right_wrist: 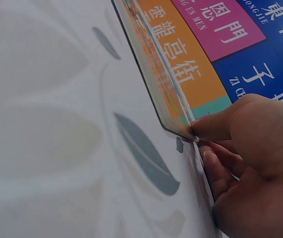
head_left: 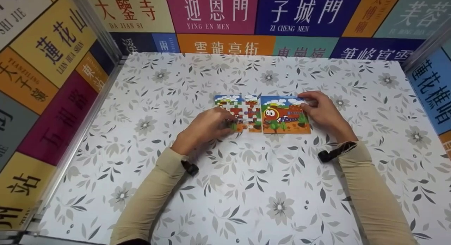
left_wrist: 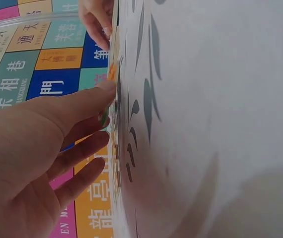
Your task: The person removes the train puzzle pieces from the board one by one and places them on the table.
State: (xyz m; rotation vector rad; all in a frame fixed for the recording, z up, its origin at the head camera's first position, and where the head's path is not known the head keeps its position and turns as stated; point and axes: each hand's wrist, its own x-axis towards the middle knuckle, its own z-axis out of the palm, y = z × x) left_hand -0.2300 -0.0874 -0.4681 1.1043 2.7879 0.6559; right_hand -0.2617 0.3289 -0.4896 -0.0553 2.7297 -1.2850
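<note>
Two groups of joined jigsaw puzzle pieces (head_left: pixel 254 112) lie side by side with a narrow gap between them. They show part of a red cartoon train under a blue sky. Over the lower left of the pieces, my left hand (head_left: pixel 210 124) pinches a small puzzle piece (left_wrist: pixel 105 115) with green on it between thumb and fingers; most of the piece is hidden. Right beside the pieces lies a flat picture board (head_left: pixel 285 114) printed with the whole train scene. My right hand (head_left: pixel 322 109) holds that board at its upper right edge, thumb against the rim.
A white tabletop (head_left: pixel 278 181) with grey flowers and leaves lies under everything. Colourful panels (head_left: pixel 211 12) with large characters stand along its back and sides. Metal rails (head_left: pixel 81 125) run along the table's left edge. Each wrist wears a small black camera (head_left: pixel 190 167).
</note>
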